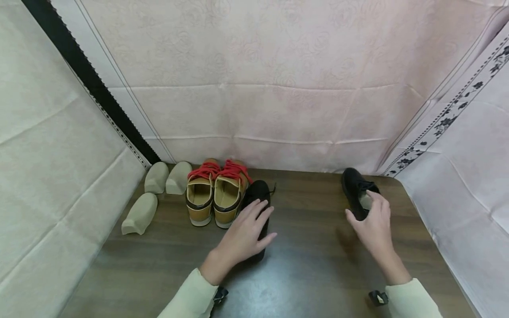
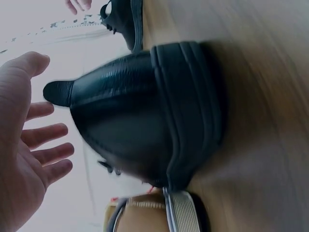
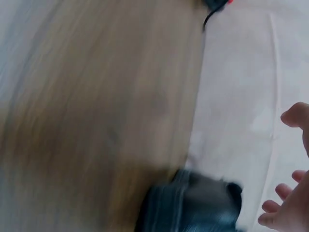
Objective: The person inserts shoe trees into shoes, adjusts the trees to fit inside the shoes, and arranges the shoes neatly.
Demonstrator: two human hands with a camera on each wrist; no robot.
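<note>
My left hand (image 1: 247,229) hovers over a black shoe (image 1: 257,192) that stands beside the tan pair, its fingers spread and relaxed. The left wrist view catches this black leather shoe (image 2: 130,111) from its heel, with my left hand (image 2: 34,140) apart from it. On the right, a second black shoe (image 1: 351,187) stands near the back wall with a pale lining or insert showing in its opening. Loosely bent fingers of my right hand (image 1: 374,225) are over its opening, with thumb and fingers apart. The right wrist view has this shoe (image 3: 193,205) blurred at the bottom.
Tan shoes (image 1: 199,194) with red laces stand against the black shoe's left side. At the far left lie cream toe-shaped shoe inserts (image 1: 141,214). Pale cloth walls (image 1: 254,115) close in the wooden floor (image 1: 302,247) at the back and both sides.
</note>
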